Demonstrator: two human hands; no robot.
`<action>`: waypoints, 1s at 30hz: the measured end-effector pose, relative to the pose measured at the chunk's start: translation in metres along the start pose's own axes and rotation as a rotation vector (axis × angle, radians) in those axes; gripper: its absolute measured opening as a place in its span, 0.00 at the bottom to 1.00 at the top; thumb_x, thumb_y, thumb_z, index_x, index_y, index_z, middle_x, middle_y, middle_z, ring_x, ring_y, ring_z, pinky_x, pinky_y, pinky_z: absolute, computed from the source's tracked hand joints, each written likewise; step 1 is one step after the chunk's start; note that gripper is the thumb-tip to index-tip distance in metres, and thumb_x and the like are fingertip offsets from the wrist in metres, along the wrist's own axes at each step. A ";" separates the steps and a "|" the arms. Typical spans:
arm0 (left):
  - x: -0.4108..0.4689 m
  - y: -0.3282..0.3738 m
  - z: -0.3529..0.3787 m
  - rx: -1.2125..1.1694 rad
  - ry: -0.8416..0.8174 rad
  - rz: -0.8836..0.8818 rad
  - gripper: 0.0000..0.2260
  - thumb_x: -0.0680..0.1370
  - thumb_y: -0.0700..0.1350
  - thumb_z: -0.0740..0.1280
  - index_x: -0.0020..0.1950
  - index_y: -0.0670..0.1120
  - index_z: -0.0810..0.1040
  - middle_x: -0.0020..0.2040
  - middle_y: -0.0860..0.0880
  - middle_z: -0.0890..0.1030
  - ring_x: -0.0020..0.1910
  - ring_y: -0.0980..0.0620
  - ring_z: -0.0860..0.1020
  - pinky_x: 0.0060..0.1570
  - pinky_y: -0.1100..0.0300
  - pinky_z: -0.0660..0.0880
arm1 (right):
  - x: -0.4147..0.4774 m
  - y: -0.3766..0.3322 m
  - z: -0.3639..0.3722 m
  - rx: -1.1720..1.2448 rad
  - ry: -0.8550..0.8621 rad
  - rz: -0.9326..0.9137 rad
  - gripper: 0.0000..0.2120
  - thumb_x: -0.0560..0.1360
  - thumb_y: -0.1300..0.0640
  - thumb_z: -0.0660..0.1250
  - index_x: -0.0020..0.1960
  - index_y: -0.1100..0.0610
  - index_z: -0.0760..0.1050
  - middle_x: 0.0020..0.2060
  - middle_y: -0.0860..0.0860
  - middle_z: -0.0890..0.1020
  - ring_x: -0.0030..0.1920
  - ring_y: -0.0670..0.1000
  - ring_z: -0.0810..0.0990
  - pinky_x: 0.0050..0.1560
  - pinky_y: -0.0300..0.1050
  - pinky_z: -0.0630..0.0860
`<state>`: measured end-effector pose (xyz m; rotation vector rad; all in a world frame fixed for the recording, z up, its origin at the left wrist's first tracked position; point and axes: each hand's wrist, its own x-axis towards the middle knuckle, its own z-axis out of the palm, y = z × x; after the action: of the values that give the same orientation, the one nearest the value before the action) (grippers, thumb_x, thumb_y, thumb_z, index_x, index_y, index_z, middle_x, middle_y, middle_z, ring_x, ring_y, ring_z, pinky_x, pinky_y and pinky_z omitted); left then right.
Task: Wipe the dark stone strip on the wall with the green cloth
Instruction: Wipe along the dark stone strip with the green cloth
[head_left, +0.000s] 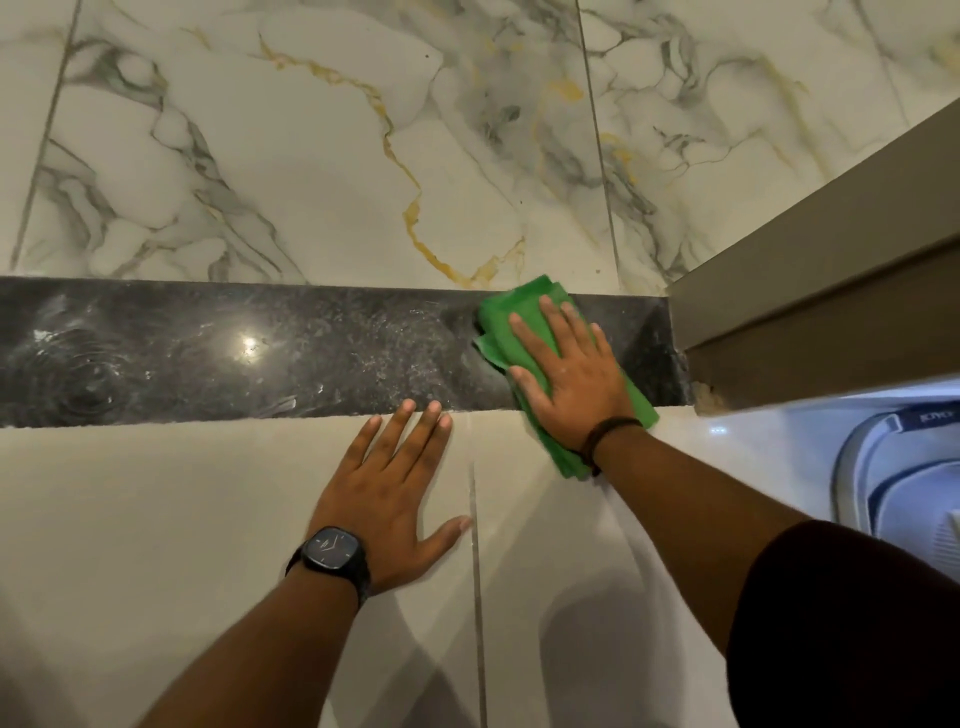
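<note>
A dark stone strip (234, 353) runs level across the wall between marbled tiles above and plain cream tiles below. It carries pale smears and a bright light reflection. A folded green cloth (511, 317) lies flat against the strip's right part. My right hand (566, 369) presses on the cloth with the palm, fingers spread. The cloth's lower end hangs past my wrist onto the cream tile. My left hand (395, 488) rests flat on the cream tile below the strip, fingers apart, fingertips at the strip's lower edge. It holds nothing and wears a black watch.
A brown-grey door frame or ledge (810, 291) juts out at the right, ending the strip. Below it at the far right stands a white and grey appliance (893, 467). Vertical grout lines (475, 571) cross the tiles.
</note>
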<state>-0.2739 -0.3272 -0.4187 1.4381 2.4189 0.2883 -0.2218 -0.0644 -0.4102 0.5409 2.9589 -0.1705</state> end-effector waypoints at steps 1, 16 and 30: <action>0.000 0.000 0.000 0.000 0.002 -0.001 0.41 0.75 0.69 0.54 0.79 0.45 0.50 0.80 0.46 0.53 0.78 0.45 0.49 0.76 0.47 0.45 | -0.002 0.011 -0.002 0.015 0.014 0.048 0.27 0.78 0.39 0.47 0.76 0.41 0.49 0.78 0.53 0.52 0.77 0.55 0.49 0.74 0.61 0.49; 0.001 0.001 -0.001 0.041 -0.009 -0.020 0.41 0.74 0.69 0.54 0.79 0.46 0.49 0.80 0.47 0.52 0.78 0.45 0.47 0.75 0.43 0.47 | 0.014 -0.060 0.009 0.007 -0.001 -0.049 0.27 0.79 0.40 0.48 0.76 0.40 0.48 0.78 0.51 0.52 0.77 0.55 0.48 0.73 0.59 0.46; -0.013 -0.017 0.000 0.007 0.096 -0.220 0.43 0.74 0.71 0.53 0.79 0.46 0.45 0.80 0.47 0.45 0.78 0.46 0.43 0.75 0.44 0.42 | 0.014 -0.032 0.009 0.048 0.074 0.542 0.26 0.80 0.44 0.49 0.77 0.43 0.48 0.78 0.54 0.49 0.76 0.58 0.47 0.73 0.64 0.46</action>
<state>-0.2821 -0.3464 -0.4219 1.1705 2.6290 0.3026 -0.2454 -0.0904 -0.4187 1.3453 2.7515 -0.1651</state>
